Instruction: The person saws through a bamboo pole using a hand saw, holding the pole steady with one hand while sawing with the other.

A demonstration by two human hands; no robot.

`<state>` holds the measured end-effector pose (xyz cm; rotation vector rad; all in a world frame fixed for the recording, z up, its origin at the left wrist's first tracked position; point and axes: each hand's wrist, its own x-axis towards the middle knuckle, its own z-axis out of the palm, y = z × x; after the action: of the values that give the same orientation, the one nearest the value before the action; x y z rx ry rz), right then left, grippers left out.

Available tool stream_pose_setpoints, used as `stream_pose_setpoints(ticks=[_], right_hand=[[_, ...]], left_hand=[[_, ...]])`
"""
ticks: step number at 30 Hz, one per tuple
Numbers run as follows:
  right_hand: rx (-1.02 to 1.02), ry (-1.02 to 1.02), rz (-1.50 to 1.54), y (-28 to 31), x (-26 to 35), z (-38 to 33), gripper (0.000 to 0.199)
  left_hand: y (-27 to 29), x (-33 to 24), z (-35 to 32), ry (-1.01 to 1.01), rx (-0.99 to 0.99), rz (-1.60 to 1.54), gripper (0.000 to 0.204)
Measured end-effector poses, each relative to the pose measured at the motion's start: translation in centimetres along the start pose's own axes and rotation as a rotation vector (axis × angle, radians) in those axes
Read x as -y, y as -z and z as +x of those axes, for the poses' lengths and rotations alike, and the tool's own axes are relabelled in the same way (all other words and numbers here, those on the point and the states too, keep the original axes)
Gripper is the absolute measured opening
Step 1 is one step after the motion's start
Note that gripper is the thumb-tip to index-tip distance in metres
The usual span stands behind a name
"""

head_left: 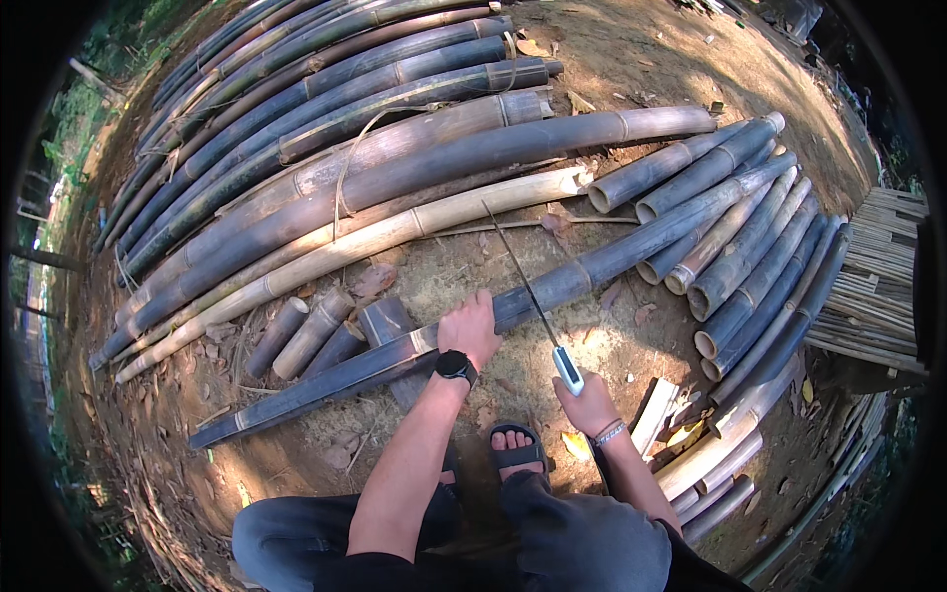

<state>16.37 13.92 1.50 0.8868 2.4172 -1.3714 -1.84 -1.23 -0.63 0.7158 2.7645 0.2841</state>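
Observation:
My left hand (471, 329), with a black watch on the wrist, presses down on a long dark bamboo pole (592, 268) that lies slantwise across the bare ground. My right hand (589, 403) grips the pale handle of a long thin saw (521, 279). Its blade crosses the pole just to the right of my left hand. A sandalled foot (515, 450) rests on the ground below the pole, between my two forearms.
A big heap of long bamboo poles (326, 128) fills the upper left. Cut bamboo lengths (750, 247) lie stacked at the right, short pieces (311, 335) at the left of my hand. A pile of thin split slats (878, 276) sits at the far right.

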Motion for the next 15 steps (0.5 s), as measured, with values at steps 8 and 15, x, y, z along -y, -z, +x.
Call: stream_pose_setpoints(ticks=[8,15], right_hand=[[0.001,-0.006,0.000,0.6,-3.1,-4.5,0.033],[0.080,0.023,-0.055,1.9,-4.8,-8.4,0.028]], left_hand=[[0.4,-1.1,-0.1,-0.011,0.002,0.066,0.053],[1.0,-1.0,-0.3,0.027,0.019,0.100,0.057]])
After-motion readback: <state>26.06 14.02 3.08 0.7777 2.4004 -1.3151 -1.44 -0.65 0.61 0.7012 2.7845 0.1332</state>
